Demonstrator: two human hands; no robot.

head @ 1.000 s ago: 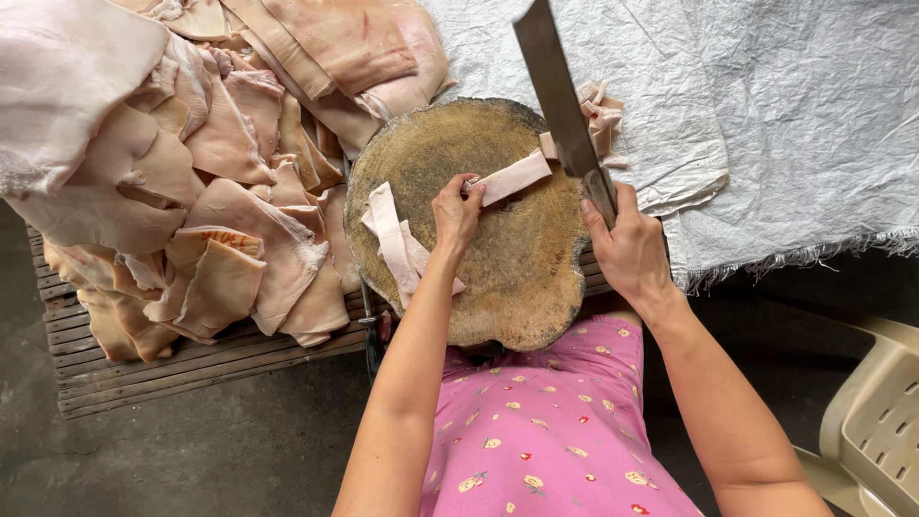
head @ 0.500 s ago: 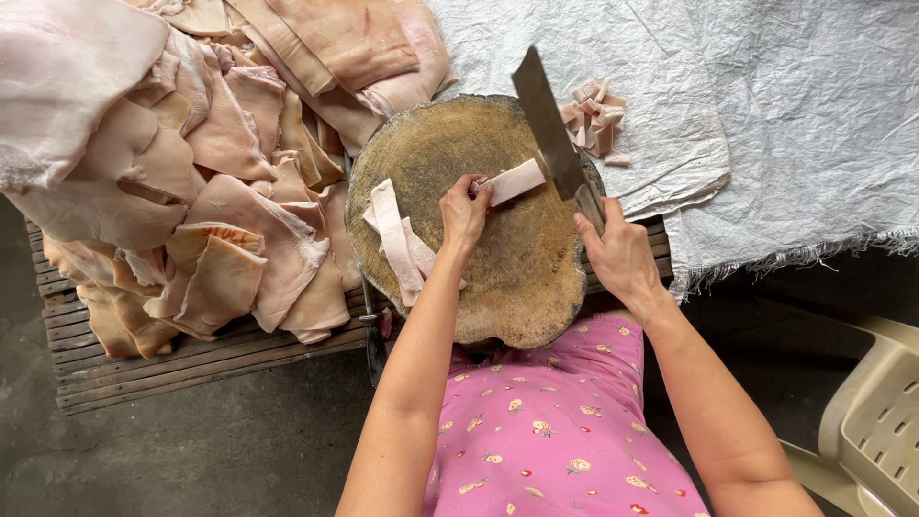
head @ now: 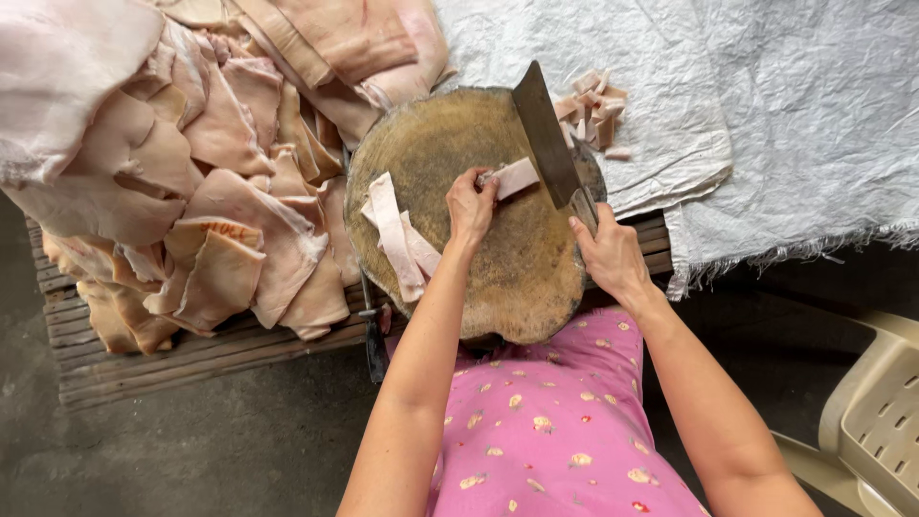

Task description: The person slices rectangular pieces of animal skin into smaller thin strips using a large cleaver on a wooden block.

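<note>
Pork strip [head: 517,177] pinned under left hand [head: 471,206] fingertips.

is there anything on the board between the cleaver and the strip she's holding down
Nothing visible. The right hand holds the cleaver with its blade right at the free end of the strip, which the left hand pins on the board. The spare strips lie off to the left, behind that hand.

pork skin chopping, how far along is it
Done: a small heap of cut pieces lies on the white sacking. In hand: left hand pins a strip on the round block; right hand holds the cleaver. Left: two strips and the big pile of skins.
</note>
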